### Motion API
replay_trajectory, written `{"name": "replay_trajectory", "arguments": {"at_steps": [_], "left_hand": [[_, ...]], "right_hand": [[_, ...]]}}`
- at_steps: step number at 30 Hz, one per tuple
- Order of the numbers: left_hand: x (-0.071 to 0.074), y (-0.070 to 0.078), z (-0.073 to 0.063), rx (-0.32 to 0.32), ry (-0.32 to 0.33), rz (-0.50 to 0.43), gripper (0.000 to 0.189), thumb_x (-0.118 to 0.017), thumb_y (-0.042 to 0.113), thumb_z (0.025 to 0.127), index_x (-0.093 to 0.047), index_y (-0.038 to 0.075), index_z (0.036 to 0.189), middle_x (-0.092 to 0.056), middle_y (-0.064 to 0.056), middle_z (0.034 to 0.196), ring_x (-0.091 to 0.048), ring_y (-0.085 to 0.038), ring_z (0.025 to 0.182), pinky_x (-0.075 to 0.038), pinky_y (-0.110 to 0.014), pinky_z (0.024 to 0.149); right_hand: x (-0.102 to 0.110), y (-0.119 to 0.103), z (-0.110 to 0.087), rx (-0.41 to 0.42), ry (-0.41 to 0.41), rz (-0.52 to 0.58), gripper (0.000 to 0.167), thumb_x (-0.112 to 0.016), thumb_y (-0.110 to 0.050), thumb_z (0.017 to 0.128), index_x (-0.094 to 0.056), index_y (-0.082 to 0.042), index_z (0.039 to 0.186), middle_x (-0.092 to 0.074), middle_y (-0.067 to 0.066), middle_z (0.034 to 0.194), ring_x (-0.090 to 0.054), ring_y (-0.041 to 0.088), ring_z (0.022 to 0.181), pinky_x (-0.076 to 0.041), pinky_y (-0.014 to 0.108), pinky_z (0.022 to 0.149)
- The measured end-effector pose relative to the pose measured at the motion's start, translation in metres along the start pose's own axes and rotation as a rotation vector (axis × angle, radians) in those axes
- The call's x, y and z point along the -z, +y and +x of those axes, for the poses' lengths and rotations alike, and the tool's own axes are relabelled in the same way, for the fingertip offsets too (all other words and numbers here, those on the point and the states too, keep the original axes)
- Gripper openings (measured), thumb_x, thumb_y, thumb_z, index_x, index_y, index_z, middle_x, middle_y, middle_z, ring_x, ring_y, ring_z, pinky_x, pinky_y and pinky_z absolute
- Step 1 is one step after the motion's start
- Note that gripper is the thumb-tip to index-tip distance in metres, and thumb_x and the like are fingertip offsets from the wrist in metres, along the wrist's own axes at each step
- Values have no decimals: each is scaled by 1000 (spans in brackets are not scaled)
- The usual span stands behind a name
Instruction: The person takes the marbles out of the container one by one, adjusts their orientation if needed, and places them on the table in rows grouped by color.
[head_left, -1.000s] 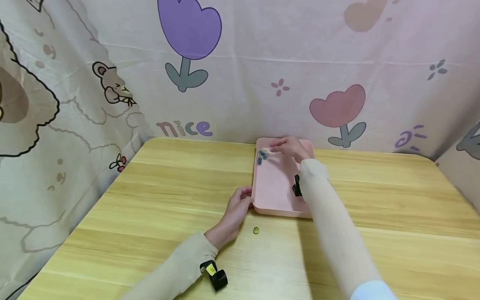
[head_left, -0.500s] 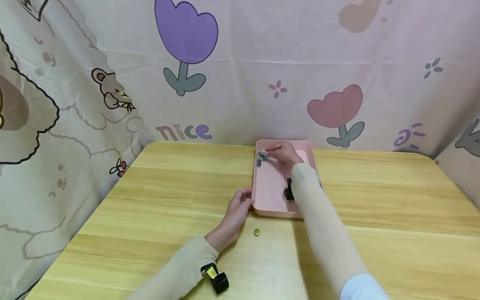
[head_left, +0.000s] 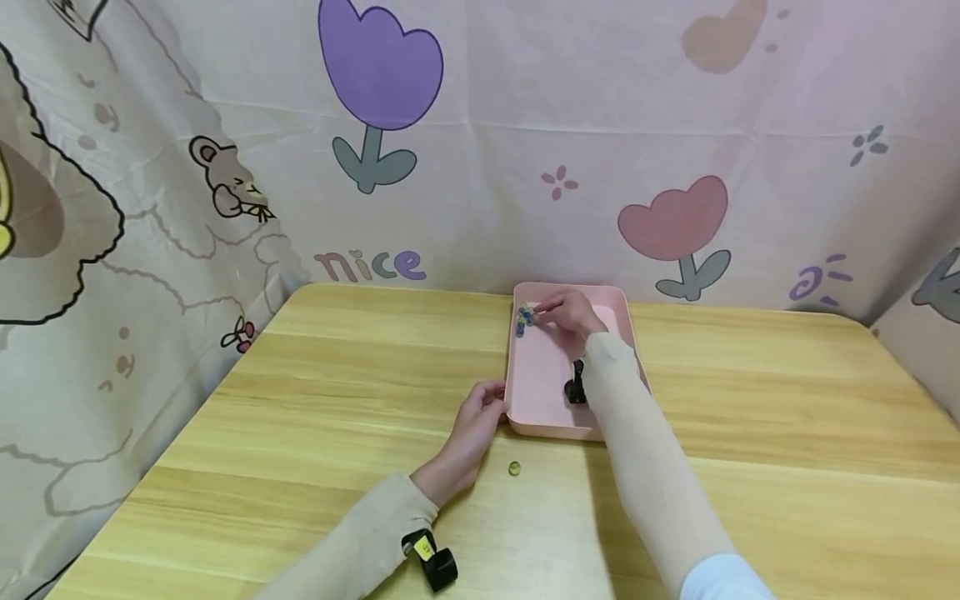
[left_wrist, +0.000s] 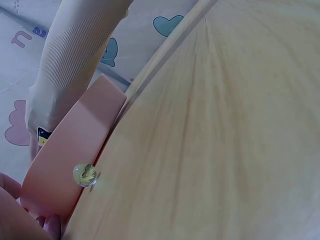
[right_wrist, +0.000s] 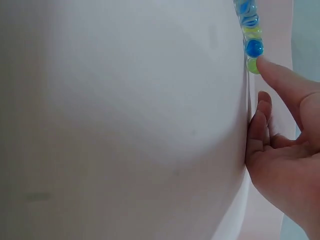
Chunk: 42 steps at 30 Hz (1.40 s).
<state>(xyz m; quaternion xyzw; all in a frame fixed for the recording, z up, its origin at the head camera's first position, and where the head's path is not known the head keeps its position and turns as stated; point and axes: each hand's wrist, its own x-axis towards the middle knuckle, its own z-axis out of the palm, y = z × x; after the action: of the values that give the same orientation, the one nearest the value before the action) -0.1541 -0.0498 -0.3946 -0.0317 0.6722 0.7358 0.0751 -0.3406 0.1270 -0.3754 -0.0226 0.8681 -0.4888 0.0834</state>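
Observation:
My left hand (head_left: 474, 417) grips the near left corner of a pink tray (head_left: 540, 408), its fingers at the wall. Inside the tray, my right hand (head_left: 573, 312) reaches the far left part, with its fingertips at a small cluster of blue and yellow-green glass marbles (head_left: 525, 318). In the right wrist view, the thumb (right_wrist: 280, 77) meets a green marble (right_wrist: 254, 66) at the end of a row, beside a blue marble (right_wrist: 254, 48). The other fingers sit lower, apart from the thumb. A single clear yellow marble (head_left: 514, 468) lies on the table, just outside the tray's near wall.
The tray stands on a wood-grain table (head_left: 360, 367), near its back edge. Behind it hangs a patterned cloth (head_left: 480, 183). Each wrist carries a black camera mount; the left mount (head_left: 435, 562) is close above the table.
My right hand has moved left and down within the tray, from hovering beside the marbles to having its fingertips at them. The left hand keeps its place at the tray corner.

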Motion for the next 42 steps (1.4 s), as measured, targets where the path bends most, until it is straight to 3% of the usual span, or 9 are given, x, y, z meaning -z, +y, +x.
{"name": "replay_trajectory", "arguments": {"at_steps": [6,13,21,29,33,37,42], "left_hand": [[0,1,1,-10,-8,6,40,-45,2,94,-43,-7,133,-47,-20,132,-47,-30,121,-41,-41,103],[1,0,1,-8,-1,2,40,-45,1,93,-43,-7,132,-47,-20,132,-46,-31,121,-41,-41,103],[1,-1,0,3,7,7,39,-45,2,94,-44,-6,132,-48,-19,130,-48,-30,119,-42,-41,102],[0,-1,-2,14,2,14,39,-45,2,95,-43,-6,133,-48,-20,131,-48,-31,120,-41,-42,104],[0,-1,-2,19,-2,18,39,-44,2,95,-43,-6,133,-48,-20,131,-48,-31,121,-41,-41,104],[-1,-1,-2,20,-2,19,40,-44,1,95,-42,-6,133,-48,-19,131,-48,-31,121,-40,-41,104],[0,-1,-1,10,1,13,41,-45,2,94,-42,-6,134,-47,-19,132,-47,-31,122,-40,-42,105]], "right_hand": [[0,-1,0,2,9,-31,24,-69,-5,87,-70,3,109,-58,15,128,-47,29,121,-36,41,107],[-3,0,0,-11,1,-23,23,-70,-6,87,-71,3,109,-59,15,122,-49,25,107,-44,35,93],[-2,4,0,26,11,52,24,-68,-3,87,-70,5,110,-60,16,125,-49,28,119,-37,39,106],[2,3,-4,32,-10,108,27,-67,-6,89,-67,5,114,-62,18,123,-52,29,121,-37,37,107],[10,-1,-10,33,-47,102,30,-64,-8,92,-65,3,120,-59,17,129,-47,28,128,-34,36,110],[20,-11,-17,47,-78,168,33,-60,-10,95,-62,2,126,-54,14,136,-39,26,134,-31,37,112],[27,-27,-19,68,-67,292,39,-62,-12,94,-57,4,130,-53,18,137,-44,27,131,-35,39,109]]}}
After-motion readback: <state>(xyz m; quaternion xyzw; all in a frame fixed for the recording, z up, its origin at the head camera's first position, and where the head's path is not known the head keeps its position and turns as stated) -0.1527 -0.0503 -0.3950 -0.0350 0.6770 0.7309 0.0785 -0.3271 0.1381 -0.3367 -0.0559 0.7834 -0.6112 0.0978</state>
